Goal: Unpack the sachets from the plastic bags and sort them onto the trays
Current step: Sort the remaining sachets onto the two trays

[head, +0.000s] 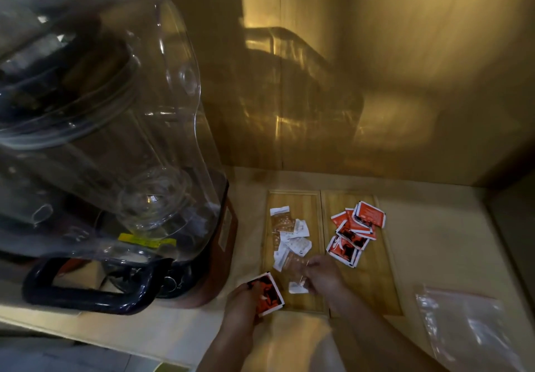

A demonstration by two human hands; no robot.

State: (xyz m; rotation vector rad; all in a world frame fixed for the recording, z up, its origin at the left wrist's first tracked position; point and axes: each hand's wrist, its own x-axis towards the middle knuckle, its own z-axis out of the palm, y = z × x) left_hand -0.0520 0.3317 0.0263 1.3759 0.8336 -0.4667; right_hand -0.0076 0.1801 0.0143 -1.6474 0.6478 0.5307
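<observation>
Two wooden trays lie side by side on the counter. The left tray [292, 198] holds several brown-and-white sachets [289, 234]. The right tray [373, 285] holds several red-and-black sachets [357, 231]. My left hand [241, 302] grips a red-and-black sachet [267, 293] at the left tray's near left corner. My right hand [321, 274] is over the near part of the left tray, fingers pinched on a small brown-and-white sachet [298, 286]. An empty clear plastic bag [469, 328] lies on the counter to the right.
A big blender with a clear cover [101, 117] and dark handle [84, 290] stands at the left, close to the left tray. Wooden walls close the counter at the back and the right.
</observation>
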